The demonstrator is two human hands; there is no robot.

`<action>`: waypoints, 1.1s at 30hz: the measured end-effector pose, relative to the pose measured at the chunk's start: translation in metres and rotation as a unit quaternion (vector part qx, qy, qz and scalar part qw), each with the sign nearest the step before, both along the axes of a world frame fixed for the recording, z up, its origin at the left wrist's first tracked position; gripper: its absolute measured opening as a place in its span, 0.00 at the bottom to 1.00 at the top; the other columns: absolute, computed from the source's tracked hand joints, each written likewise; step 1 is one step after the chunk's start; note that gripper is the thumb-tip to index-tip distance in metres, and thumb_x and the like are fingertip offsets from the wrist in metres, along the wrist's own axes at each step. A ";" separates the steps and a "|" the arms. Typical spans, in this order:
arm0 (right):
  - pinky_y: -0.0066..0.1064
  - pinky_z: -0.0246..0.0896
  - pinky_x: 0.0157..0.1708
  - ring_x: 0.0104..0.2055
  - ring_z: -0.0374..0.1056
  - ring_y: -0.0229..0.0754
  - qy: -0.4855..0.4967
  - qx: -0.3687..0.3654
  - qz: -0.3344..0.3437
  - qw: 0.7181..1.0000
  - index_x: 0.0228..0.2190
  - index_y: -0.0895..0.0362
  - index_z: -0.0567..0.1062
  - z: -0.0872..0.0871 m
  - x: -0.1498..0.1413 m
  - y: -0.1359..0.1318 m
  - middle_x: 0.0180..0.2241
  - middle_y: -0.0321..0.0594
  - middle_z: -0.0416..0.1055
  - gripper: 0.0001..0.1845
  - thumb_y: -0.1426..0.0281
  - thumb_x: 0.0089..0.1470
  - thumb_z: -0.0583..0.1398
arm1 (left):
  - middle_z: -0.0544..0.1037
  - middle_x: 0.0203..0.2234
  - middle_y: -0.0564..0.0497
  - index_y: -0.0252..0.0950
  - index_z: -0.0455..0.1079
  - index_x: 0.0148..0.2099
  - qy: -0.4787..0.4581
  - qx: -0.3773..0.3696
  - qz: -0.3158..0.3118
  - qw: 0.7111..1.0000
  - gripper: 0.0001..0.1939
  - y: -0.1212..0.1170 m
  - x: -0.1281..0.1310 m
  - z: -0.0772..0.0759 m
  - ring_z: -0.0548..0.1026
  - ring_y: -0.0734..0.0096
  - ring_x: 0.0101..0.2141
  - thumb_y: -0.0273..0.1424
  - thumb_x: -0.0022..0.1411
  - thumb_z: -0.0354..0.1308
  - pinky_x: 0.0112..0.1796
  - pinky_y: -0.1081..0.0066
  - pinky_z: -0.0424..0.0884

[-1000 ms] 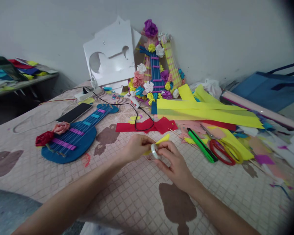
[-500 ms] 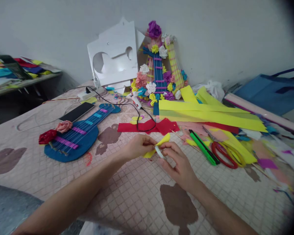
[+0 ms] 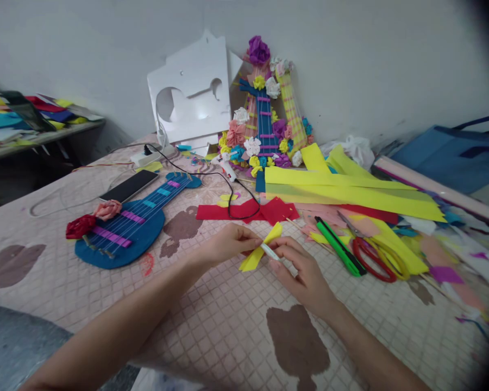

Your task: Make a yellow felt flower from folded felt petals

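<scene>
Over the middle of the table, my left hand (image 3: 232, 243) is closed in a pinch on a small piece of yellow crepe paper (image 3: 251, 262). The paper is gathered at its middle, its two ends flaring up and down. Across that middle lies a short, slim white strip or stick (image 3: 270, 251); its exact kind cannot be made out. My right hand (image 3: 303, 271) has the strip's right end between thumb and fingers, close beside my left fingertips. Just beyond both hands are red paper pieces (image 3: 244, 212).
Left lies a blue toy guitar (image 3: 122, 233) with paper roses, near a phone (image 3: 129, 186). A glue gun (image 3: 227, 165) and its black cord lie behind. On the right are a green cutter (image 3: 338, 247), scissors (image 3: 372, 258) and yellow paper strips (image 3: 342, 190). Decorated guitars (image 3: 264, 119) lean against the wall.
The yellow paper has turned so more of its lower end shows. My right hand has shifted slightly right, and more of the white strip is visible between the hands.
</scene>
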State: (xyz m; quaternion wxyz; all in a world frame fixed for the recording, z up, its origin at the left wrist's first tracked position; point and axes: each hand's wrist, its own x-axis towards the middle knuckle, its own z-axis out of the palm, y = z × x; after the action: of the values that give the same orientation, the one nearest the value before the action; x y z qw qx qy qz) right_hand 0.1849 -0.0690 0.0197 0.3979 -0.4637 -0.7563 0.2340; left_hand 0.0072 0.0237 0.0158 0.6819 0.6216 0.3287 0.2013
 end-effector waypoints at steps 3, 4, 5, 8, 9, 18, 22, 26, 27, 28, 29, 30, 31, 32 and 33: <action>0.33 0.60 0.42 0.43 0.63 0.41 -0.006 -0.009 0.006 1.000 0.33 0.56 0.69 0.001 0.000 0.000 0.39 0.43 0.64 0.06 0.71 0.59 0.53 | 0.77 0.26 0.51 0.31 0.76 0.34 -0.004 -0.001 -0.009 1.000 0.11 0.002 0.000 -0.007 0.69 0.78 0.24 0.35 0.54 0.60 0.28 0.77 0.64; 0.33 0.60 0.42 0.43 0.63 0.41 -0.006 -0.012 0.006 1.000 0.33 0.56 0.69 0.001 0.000 0.000 0.39 0.43 0.64 0.06 0.71 0.59 0.52 | 0.77 0.26 0.51 0.31 0.76 0.34 -0.003 0.003 -0.013 1.000 0.12 0.002 0.000 -0.009 0.69 0.78 0.24 0.36 0.54 0.60 0.28 0.77 0.64; 0.33 0.60 0.42 0.43 0.63 0.41 -0.006 -0.014 0.005 1.000 0.33 0.56 0.69 0.002 0.000 0.000 0.39 0.43 0.64 0.06 0.71 0.59 0.52 | 0.77 0.26 0.51 0.32 0.76 0.34 -0.002 0.007 -0.017 1.000 0.12 0.003 0.000 -0.010 0.69 0.78 0.24 0.36 0.54 0.60 0.27 0.77 0.63; 0.32 0.60 0.42 0.42 0.64 0.40 -0.014 -0.007 0.004 1.000 0.33 0.56 0.69 0.002 0.000 0.000 0.38 0.42 0.65 0.06 0.71 0.59 0.52 | 0.75 0.23 0.52 0.32 0.75 0.32 0.008 0.023 -0.013 1.000 0.11 0.001 0.001 -0.009 0.66 0.80 0.22 0.35 0.55 0.58 0.25 0.78 0.61; 0.32 0.60 0.42 0.43 0.64 0.40 -0.020 -0.004 0.005 1.000 0.33 0.56 0.69 0.002 0.000 0.000 0.39 0.42 0.65 0.06 0.71 0.59 0.52 | 0.74 0.22 0.53 0.32 0.75 0.31 0.015 0.031 -0.009 0.999 0.10 0.000 0.001 -0.008 0.65 0.81 0.21 0.34 0.55 0.58 0.24 0.79 0.59; 0.32 0.60 0.43 0.43 0.64 0.41 -0.075 0.044 -0.015 0.996 0.33 0.56 0.66 0.001 0.000 -0.002 0.40 0.43 0.64 0.02 0.73 0.58 0.53 | 0.67 0.16 0.56 0.31 0.70 0.26 0.057 0.099 0.061 0.992 0.11 -0.006 0.009 -0.002 0.62 0.80 0.18 0.31 0.56 0.52 0.21 0.79 0.57; 0.32 0.61 0.42 0.42 0.64 0.40 -0.075 0.064 -0.028 0.995 0.34 0.56 0.66 0.001 0.001 -0.001 0.39 0.43 0.65 0.03 0.74 0.58 0.52 | 0.69 0.17 0.54 0.31 0.69 0.27 0.004 0.038 0.036 0.999 0.13 -0.004 0.006 -0.003 0.65 0.79 0.19 0.36 0.57 0.54 0.22 0.78 0.61; 0.33 0.62 0.40 0.41 0.65 0.41 -0.084 0.058 -0.031 0.994 0.32 0.56 0.66 0.000 0.002 -0.001 0.37 0.43 0.65 0.04 0.73 0.58 0.52 | 0.72 0.20 0.52 0.30 0.71 0.30 -0.013 0.020 0.018 1.000 0.15 -0.003 0.005 -0.005 0.67 0.78 0.20 0.39 0.55 0.57 0.23 0.78 0.62; 0.34 0.62 0.40 0.41 0.65 0.42 -0.086 0.056 -0.030 0.994 0.31 0.56 0.66 0.000 0.003 -0.001 0.37 0.43 0.65 0.04 0.72 0.58 0.52 | 0.72 0.19 0.52 0.30 0.71 0.30 -0.008 0.026 0.020 0.999 0.15 -0.004 0.006 -0.005 0.67 0.79 0.20 0.39 0.55 0.58 0.22 0.78 0.61; 0.34 0.62 0.40 0.41 0.65 0.42 -0.087 0.055 -0.029 0.994 0.32 0.56 0.66 -0.001 0.003 0.000 0.38 0.43 0.65 0.04 0.72 0.58 0.53 | 0.71 0.19 0.53 0.30 0.71 0.30 -0.002 0.031 0.026 0.999 0.14 -0.004 0.006 -0.005 0.66 0.79 0.19 0.38 0.54 0.59 0.21 0.79 0.60; 0.34 0.62 0.41 0.41 0.65 0.42 -0.088 0.055 -0.025 0.994 0.32 0.56 0.66 -0.001 0.004 0.000 0.38 0.43 0.65 0.04 0.71 0.58 0.53 | 0.71 0.18 0.54 0.30 0.71 0.29 0.003 0.034 0.034 0.999 0.13 -0.004 0.006 -0.006 0.65 0.80 0.19 0.37 0.53 0.59 0.21 0.79 0.60; 0.34 0.62 0.41 0.42 0.65 0.42 -0.087 0.055 -0.022 0.994 0.32 0.56 0.67 -0.002 0.004 -0.001 0.39 0.43 0.65 0.04 0.70 0.58 0.53 | 0.70 0.17 0.54 0.30 0.70 0.28 0.007 0.036 0.041 0.999 0.12 -0.004 0.007 -0.006 0.65 0.80 0.18 0.36 0.53 0.60 0.20 0.79 0.59; 0.34 0.62 0.41 0.42 0.65 0.43 -0.086 0.056 -0.021 0.995 0.33 0.56 0.67 -0.002 0.004 -0.001 0.39 0.44 0.66 0.04 0.70 0.58 0.53 | 0.70 0.16 0.55 0.30 0.69 0.27 0.008 0.035 0.047 0.998 0.12 -0.004 0.007 -0.006 0.65 0.81 0.18 0.36 0.53 0.59 0.20 0.80 0.59; 0.34 0.63 0.41 0.42 0.65 0.43 -0.084 0.057 -0.023 0.995 0.33 0.56 0.67 -0.002 0.004 -0.001 0.39 0.44 0.66 0.04 0.70 0.59 0.53 | 0.69 0.16 0.55 0.30 0.69 0.26 0.008 0.034 0.050 0.998 0.12 -0.005 0.007 -0.005 0.65 0.81 0.17 0.36 0.53 0.59 0.19 0.80 0.59; 0.34 0.63 0.41 0.42 0.65 0.43 -0.082 0.058 -0.027 0.995 0.32 0.56 0.67 -0.001 0.003 -0.001 0.38 0.44 0.66 0.05 0.70 0.59 0.53 | 0.69 0.16 0.55 0.31 0.68 0.26 0.005 0.032 0.052 0.998 0.12 -0.005 0.007 -0.005 0.65 0.80 0.17 0.35 0.53 0.59 0.19 0.80 0.60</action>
State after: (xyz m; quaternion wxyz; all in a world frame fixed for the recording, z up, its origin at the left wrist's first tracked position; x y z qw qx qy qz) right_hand 0.1882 -0.0698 0.0184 0.3674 -0.4777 -0.7856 0.1400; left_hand 0.0146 0.0187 0.0108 0.6488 0.6261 0.3572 0.2438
